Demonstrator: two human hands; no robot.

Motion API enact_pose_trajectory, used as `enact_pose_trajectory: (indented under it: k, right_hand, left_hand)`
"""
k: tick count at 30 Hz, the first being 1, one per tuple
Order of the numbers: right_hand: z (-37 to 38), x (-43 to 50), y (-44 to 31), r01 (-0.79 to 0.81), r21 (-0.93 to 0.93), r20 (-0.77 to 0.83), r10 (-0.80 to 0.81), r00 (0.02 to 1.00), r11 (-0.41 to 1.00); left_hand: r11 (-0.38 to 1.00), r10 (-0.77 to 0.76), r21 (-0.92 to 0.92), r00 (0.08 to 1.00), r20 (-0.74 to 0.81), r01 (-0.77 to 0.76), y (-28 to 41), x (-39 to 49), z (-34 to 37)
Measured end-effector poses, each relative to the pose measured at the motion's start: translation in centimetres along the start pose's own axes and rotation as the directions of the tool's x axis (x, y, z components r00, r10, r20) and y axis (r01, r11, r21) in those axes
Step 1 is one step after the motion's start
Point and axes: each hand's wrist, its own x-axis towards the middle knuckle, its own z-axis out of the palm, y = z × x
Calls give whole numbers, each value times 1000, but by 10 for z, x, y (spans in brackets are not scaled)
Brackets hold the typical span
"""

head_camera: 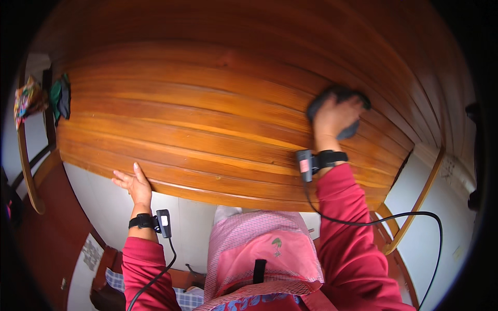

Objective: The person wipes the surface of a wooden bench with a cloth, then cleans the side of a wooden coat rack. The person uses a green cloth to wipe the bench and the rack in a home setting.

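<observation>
A dark grey cloth [347,130] lies bunched against a varnished wooden plank surface [202,116]. On top of it presses my right hand [337,113], palm down and blurred; the cloth spreads out around the fingers. Further left, my left hand [137,186] rests at the near edge of the planks with its fingers apart and nothing in it. Each wrist carries a small dark device on a black strap, the right one [305,165] and the left one [163,223], both with a cable attached.
Curved wooden rails stand at the left [26,171] and the right [418,204]. Colourful fabric [29,99] and a green and dark cloth [61,97] hang at the far left. A pink checked apron [268,248] covers my front. A black cable [435,221] loops past my right arm.
</observation>
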Motion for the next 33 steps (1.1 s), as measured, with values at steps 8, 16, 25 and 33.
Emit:
enact_pose_trajectory:
  k: [8, 16, 25, 33]
  right_hand:
    - [-3, -70, -207, 786, 546, 0, -938, 347, 290]
    - [-51, -14, -42, 835, 149, 334, -822, 461, 529]
    - [-28, -42, -200, 846, 464, 92, -964, 251, 264]
    - [-53, -24, -163, 881, 326, 376, -902, 213, 343]
  left_hand:
    - [996, 10, 87, 1000, -3, -9, 13, -10, -8]
    - [999, 33, 32, 999, 4, -33, 19, -16, -7]
    - [997, -26, 70, 996, 81, 20, 28, -18, -15]
    - [998, -56, 23, 992, 117, 54, 33, -20, -18]
